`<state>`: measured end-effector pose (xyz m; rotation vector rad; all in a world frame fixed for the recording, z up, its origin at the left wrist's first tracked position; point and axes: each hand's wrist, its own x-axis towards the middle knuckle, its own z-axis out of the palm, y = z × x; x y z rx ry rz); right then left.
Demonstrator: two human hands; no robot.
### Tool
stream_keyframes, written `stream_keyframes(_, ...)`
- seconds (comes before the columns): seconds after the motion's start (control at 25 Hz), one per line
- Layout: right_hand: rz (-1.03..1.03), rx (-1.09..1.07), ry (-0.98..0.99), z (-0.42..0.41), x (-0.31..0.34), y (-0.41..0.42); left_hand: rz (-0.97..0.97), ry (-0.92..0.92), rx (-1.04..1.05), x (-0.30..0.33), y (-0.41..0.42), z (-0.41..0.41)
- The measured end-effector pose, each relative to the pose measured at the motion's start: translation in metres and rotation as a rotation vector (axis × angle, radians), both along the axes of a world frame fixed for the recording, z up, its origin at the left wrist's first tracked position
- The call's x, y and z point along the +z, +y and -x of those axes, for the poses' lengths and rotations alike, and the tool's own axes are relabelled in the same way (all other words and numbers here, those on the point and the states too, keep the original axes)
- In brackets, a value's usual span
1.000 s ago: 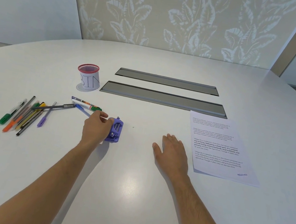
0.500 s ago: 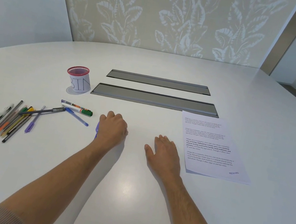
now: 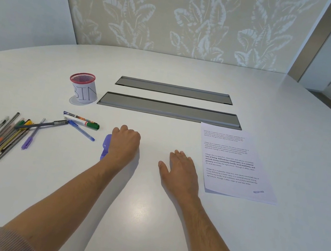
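Note:
My left hand lies curled over a small purple plastic tool on the white table, gripping it; only the tool's left edge shows past the hand. My right hand rests flat on the table with fingers straight, holding nothing, just left of a printed sheet of paper stamped at its lower right corner.
Several pens and markers lie scattered at the left, with a green-capped marker and a blue pen nearer my left hand. A red mesh cup labelled BIN stands behind them. Two grey cable slots run across the middle.
My left hand has closed over the purple tool, which was plainly visible a second ago and is now mostly hidden. My right hand has stayed flat. The view shifted slightly.

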<state>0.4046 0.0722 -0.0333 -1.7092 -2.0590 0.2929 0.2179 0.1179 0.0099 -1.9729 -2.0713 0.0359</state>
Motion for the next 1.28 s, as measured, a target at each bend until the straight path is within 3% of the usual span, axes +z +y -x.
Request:
stream_keyframes(0.44,0.007,0.007,-0.019,0.000,0.003,-0.003,-0.019,0.135,-0.071,-0.006,-0.003,-0.006)
stream_keyframes(0.96,0.044,0.016,0.018,0.000,0.006,-0.006,0.006,0.127,-0.056,-0.004,-0.004,-0.007)
stream_keyframes(1.04,0.073,-0.017,0.144,-0.001,0.013,-0.006,0.019,0.123,-0.061,-0.003,-0.003,-0.009)
stream_keyframes(1.16,0.135,-0.123,0.586,-0.003,0.029,-0.008,0.029,0.096,-0.059,0.001,-0.005,-0.011)
stream_keyframes(1.28,0.168,-0.164,0.908,-0.003,0.043,-0.006,0.051,0.039,-0.076,0.003,-0.011,-0.018)
